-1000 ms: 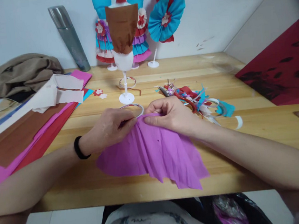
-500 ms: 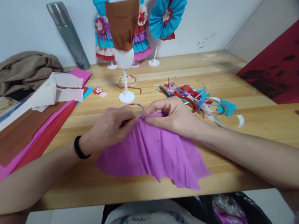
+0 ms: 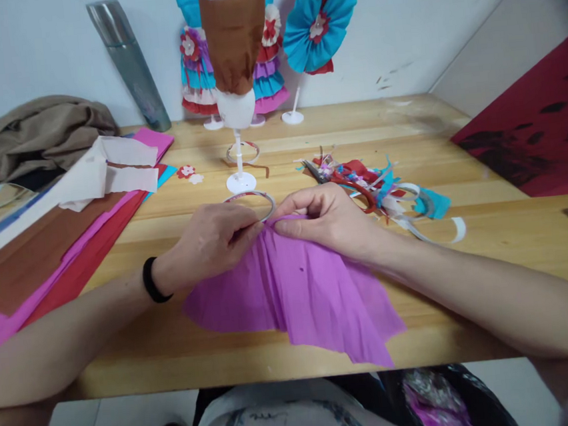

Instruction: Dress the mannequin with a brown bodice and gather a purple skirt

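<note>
Purple crepe paper (image 3: 316, 290) fans down from my fingers over the front of the table, its top edge bunched into pleats. My left hand (image 3: 210, 237) pinches the gathered edge between thumb and fingers. Close beside it, my right hand (image 3: 330, 222) grips the same edge further right. A thin ring like a nearly used-up tape roll (image 3: 267, 198) shows just behind my left fingertips; whether they touch it I cannot tell. Beyond my hands stands a small white dress-form stand (image 3: 241, 182) wrapped in brown paper (image 3: 234, 40).
Coloured paper sheets (image 3: 42, 256) lie at left, near brown cloth (image 3: 50, 132) and a flask (image 3: 132, 73). Red-handled scissors (image 3: 362, 192) rest among paper scraps (image 3: 386, 183) at right. Several paper dresses (image 3: 197, 67) stand along the wall. A second ring (image 3: 252, 150) lies behind the stand.
The lower right part of the purple paper has swung slightly right and down, and its pleats lie differently. Both hands keep their pinch in nearly the same place.
</note>
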`<state>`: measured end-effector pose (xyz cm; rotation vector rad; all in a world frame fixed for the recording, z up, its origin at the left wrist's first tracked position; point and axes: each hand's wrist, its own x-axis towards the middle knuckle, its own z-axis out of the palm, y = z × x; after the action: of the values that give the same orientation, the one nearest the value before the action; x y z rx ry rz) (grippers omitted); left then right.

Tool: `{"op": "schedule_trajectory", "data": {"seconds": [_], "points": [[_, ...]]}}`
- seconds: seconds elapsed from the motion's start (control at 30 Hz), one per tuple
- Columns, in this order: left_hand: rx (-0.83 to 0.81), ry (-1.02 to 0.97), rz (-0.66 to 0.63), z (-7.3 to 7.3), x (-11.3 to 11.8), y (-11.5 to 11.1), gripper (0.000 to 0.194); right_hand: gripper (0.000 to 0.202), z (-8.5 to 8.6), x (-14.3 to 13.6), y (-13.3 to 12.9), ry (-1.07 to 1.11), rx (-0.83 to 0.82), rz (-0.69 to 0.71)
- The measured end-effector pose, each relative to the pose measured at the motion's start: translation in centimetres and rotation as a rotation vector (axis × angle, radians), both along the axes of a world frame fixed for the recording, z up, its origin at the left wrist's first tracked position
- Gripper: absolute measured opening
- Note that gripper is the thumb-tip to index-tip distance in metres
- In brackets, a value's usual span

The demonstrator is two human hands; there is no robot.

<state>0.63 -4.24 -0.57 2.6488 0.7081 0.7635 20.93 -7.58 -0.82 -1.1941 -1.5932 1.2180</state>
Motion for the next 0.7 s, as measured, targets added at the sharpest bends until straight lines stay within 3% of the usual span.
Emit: {"op": "schedule_trajectory", "data": {"seconds": [0.17, 0.33, 0.7], "points": [[-0.055, -0.035, -0.027, 0.03, 0.10, -0.01, 0.038, 0.008, 0.04, -0.02, 0.12, -0.022, 0.080, 0.027], [-0.126, -0.059, -0.029, -0.07, -0.02, 0.03, 0.037, 0.012, -0.08, 0.05, 0.27, -0.070, 0.153, -0.031], [-0.092, -0.063, -0.036, -0.01, 0.12, -0.16, 0.033, 0.023, -0.39, 0.11, 0.62, -0.137, 0.134, -0.054]]}}
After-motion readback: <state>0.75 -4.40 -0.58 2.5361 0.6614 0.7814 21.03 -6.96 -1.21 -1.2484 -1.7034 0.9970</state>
